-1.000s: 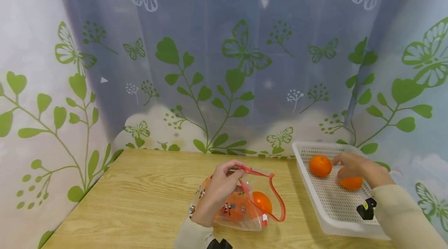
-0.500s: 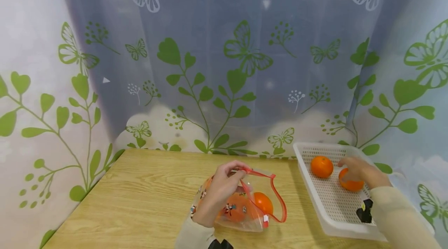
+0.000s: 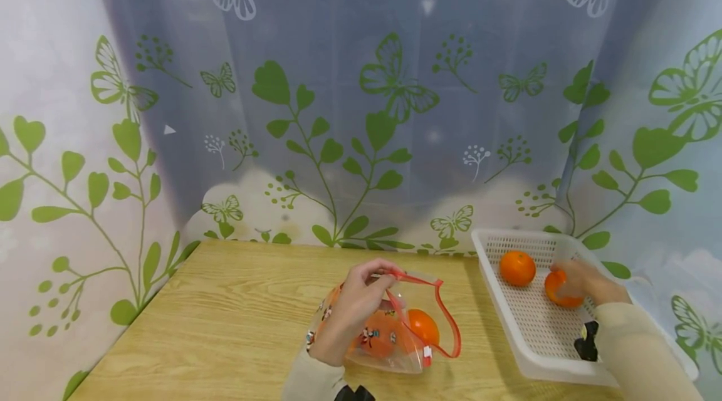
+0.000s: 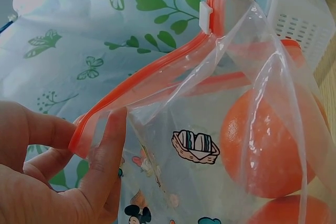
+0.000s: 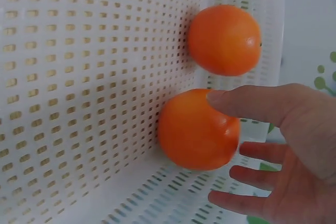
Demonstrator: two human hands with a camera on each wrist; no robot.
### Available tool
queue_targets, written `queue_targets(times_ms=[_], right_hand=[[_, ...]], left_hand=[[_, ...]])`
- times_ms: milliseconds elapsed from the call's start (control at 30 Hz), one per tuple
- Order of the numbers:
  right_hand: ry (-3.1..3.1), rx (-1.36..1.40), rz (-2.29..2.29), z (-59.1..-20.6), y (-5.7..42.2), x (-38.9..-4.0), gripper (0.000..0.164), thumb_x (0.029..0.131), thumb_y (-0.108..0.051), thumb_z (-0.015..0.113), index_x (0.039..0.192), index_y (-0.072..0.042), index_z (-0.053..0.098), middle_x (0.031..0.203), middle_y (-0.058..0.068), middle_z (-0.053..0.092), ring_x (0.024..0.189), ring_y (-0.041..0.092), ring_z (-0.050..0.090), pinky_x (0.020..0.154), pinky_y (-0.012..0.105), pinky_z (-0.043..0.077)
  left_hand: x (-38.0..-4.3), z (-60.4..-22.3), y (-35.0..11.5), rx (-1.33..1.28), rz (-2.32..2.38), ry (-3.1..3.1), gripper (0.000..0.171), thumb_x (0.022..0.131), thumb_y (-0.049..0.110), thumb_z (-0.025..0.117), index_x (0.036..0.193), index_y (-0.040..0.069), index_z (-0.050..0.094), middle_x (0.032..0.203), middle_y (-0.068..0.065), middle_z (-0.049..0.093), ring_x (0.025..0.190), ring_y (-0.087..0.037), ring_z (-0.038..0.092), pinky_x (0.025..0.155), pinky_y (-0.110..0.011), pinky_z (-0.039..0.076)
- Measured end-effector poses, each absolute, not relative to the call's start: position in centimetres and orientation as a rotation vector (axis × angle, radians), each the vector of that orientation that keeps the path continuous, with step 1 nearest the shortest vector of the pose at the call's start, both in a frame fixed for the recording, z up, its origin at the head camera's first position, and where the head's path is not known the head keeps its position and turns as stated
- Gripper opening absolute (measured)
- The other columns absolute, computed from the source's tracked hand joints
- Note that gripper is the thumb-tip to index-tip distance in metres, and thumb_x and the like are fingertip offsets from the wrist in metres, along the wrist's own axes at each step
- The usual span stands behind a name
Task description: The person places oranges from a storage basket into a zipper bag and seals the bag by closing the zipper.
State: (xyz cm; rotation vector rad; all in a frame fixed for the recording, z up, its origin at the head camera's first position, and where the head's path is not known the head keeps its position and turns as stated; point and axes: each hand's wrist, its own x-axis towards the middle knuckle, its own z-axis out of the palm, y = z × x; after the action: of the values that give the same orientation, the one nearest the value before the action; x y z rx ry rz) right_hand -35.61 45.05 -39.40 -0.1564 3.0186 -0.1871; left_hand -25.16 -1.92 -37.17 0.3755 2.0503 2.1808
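Note:
My left hand pinches the red zip rim of a clear, cartoon-printed zip bag on the table, holding its mouth apart. Inside lies an orange near the opening, with more orange fruit showing through the film. Over at the right, my right hand is beside an orange in a white plastic basket. Its thumb tip lies against the fruit's skin, while the other visible fingers extend along the side, fairly straight. A second orange sits beside that one, toward the basket's far left corner.
The perforated basket's raised walls surround the two oranges. Wood-grain tabletop extends to the left of the bag. A curtain printed with leaves and butterflies hangs behind the table and at both sides.
My right hand has drawn slightly to the right and back over the nearer orange, showing more of the fruit. The left hand and bag have stayed put.

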Motion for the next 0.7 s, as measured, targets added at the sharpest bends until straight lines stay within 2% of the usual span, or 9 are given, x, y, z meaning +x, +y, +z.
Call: queue_targets(times_ms=[200,300,433,500,567,700], right_hand=[[2.993,-0.119,-0.261,-39.71,45.61,-35.14,0.063,0.080,-0.015,0.075,0.133,0.011,0.053,0.128,0.044,0.048,0.112,0.054,0.047,0.092,0.068,0.046],[2.973,-0.078,-0.308,-39.61,45.55,-34.93,0.058,0.080,-0.015,0.075,0.130,0.006,0.055,0.123,0.043,0.045,0.107,0.050,0.043,0.086,0.062,0.046],[2.968,-0.111,-0.348,-39.64,45.33,-34.71,0.045,0.079,-0.011,0.074,0.119,0.000,0.058,0.104,0.027,0.052,0.089,0.037,0.047,0.072,0.043,0.044],[2.957,-0.137,-0.356,-39.75,45.21,-34.62,0.039,0.080,-0.010,0.074,0.115,-0.002,0.057,0.096,0.019,0.053,0.082,0.030,0.048,0.068,0.037,0.041],[2.944,-0.156,-0.358,-39.93,45.16,-34.60,0.037,0.081,-0.007,0.074,0.113,-0.003,0.056,0.094,0.015,0.054,0.081,0.029,0.048,0.068,0.036,0.041],[2.923,-0.125,-0.326,-40.14,45.29,-34.74,0.039,0.082,-0.005,0.075,0.116,-0.003,0.055,0.102,0.022,0.053,0.090,0.034,0.047,0.074,0.043,0.043]], left_hand=[[-25.17,-37.25,-1.93,0.384,2.182,2.048,0.022,0.104,0.009,0.054,0.119,0.003,0.070,0.112,-0.012,0.063,0.072,-0.012,0.067,0.070,-0.029,0.062],[-25.27,-37.29,-1.95,0.383,2.184,2.046,0.022,0.104,0.009,0.054,0.119,0.003,0.070,0.112,-0.012,0.062,0.071,-0.012,0.067,0.069,-0.028,0.062],[-25.35,-37.30,-1.95,0.378,2.188,2.042,0.023,0.104,0.009,0.054,0.119,0.002,0.069,0.112,-0.012,0.062,0.071,-0.012,0.067,0.069,-0.028,0.062],[-25.32,-37.30,-1.94,0.378,2.191,2.042,0.022,0.104,0.009,0.055,0.119,0.002,0.070,0.111,-0.012,0.062,0.071,-0.012,0.067,0.069,-0.028,0.062],[-25.24,-37.29,-1.94,0.376,2.194,2.046,0.021,0.104,0.009,0.055,0.117,0.003,0.071,0.110,-0.011,0.063,0.071,-0.012,0.066,0.068,-0.028,0.062],[-25.17,-37.20,-1.90,0.373,2.197,2.039,0.021,0.104,0.008,0.055,0.117,0.003,0.071,0.111,-0.014,0.062,0.071,-0.012,0.066,0.068,-0.028,0.062]])
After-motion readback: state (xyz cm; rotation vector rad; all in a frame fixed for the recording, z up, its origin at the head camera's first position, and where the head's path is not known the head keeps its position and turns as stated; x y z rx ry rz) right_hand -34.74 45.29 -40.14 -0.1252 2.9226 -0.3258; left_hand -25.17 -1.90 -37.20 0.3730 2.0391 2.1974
